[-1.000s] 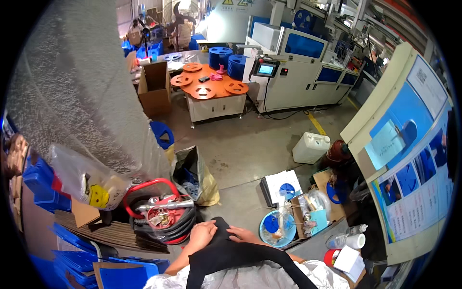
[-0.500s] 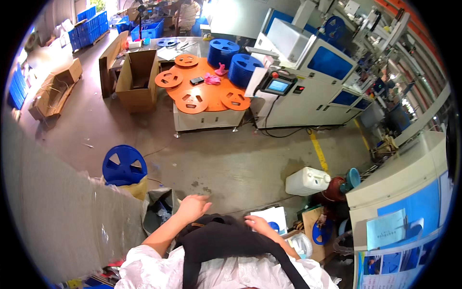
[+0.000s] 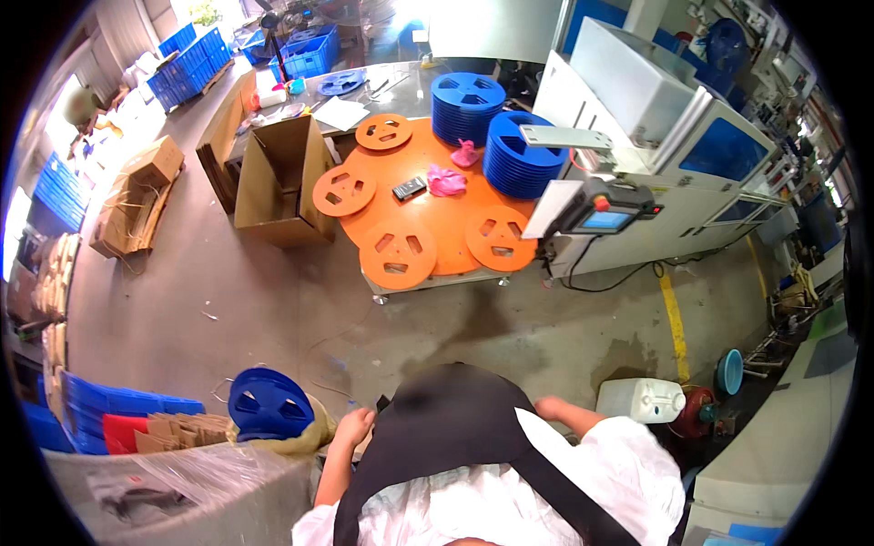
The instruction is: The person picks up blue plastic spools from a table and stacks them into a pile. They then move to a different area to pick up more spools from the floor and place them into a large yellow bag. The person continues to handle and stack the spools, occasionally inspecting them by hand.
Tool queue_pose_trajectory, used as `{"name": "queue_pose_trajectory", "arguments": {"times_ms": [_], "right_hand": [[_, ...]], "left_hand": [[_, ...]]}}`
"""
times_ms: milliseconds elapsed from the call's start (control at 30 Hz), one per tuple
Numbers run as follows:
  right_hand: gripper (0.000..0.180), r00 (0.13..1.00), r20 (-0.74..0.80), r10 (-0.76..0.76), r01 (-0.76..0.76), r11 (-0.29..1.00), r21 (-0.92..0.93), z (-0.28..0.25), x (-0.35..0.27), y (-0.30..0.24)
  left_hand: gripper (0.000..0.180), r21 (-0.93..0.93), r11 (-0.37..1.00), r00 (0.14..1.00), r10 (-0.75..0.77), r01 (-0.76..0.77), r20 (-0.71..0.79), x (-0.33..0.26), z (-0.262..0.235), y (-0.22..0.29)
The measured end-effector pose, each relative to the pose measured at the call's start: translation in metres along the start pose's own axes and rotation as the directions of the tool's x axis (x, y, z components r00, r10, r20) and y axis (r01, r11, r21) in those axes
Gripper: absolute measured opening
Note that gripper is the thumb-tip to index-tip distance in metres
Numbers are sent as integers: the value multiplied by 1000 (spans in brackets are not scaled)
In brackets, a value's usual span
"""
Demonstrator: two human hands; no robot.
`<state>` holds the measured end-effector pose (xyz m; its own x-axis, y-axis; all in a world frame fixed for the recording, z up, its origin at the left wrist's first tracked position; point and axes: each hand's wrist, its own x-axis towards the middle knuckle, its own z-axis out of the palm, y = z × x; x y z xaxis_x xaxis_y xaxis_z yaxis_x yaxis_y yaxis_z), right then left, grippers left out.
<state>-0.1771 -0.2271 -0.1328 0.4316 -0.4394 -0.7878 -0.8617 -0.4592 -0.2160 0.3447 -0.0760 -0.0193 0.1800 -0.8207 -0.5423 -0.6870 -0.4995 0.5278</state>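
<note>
My left hand (image 3: 357,426) hangs low beside the black apron, its fingers loosely curled, and nothing shows in it. Close to it is a blue reel (image 3: 269,403) in a yellowish sack (image 3: 319,428). On the other side, my right hand (image 3: 553,408) is by the apron's edge, its fingertips partly hidden. Ahead stands a round orange table (image 3: 437,223) with flat orange discs (image 3: 398,256) around its rim. It also carries two stacks of blue reels (image 3: 468,109), a pink cloth (image 3: 446,180) and a small dark device (image 3: 410,188).
A tall open carton (image 3: 284,182) stands left of the table. On its right is a white machine (image 3: 674,209) with a control screen (image 3: 605,220) and a cable on the floor. A white jerrycan (image 3: 642,400) sits at the right. Blue crates (image 3: 127,400) are at the lower left.
The view has moved closer to the orange table, which now looks larger. My left hand has dropped and its outstretched fingers have curled in. My right hand has moved outward.
</note>
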Motion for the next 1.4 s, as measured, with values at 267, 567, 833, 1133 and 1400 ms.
{"name": "queue_pose_trajectory", "arguments": {"times_ms": [267, 567, 833, 1133, 1400], "right_hand": [[34, 935, 349, -65, -88, 910, 404, -41, -8, -14], [34, 893, 415, 174, -384, 776, 500, -122, -60, -74], [35, 857, 430, 284, -502, 649, 572, -198, -46, -199], [36, 865, 340, 368, -501, 604, 621, -268, 0, -249], [37, 861, 362, 357, -509, 607, 610, -296, 8, -231]], "left_hand": [[28, -260, 893, 914, -399, 367, -79, 28, 29, -139], [27, -395, 761, 856, -481, 515, 189, 191, -121, -125], [27, -596, 557, 788, -569, 579, 235, 305, -261, -177], [26, -551, 447, 692, -606, 704, 392, 332, -256, -193], [26, -509, 449, 671, -590, 735, 448, 323, -252, -170]]}}
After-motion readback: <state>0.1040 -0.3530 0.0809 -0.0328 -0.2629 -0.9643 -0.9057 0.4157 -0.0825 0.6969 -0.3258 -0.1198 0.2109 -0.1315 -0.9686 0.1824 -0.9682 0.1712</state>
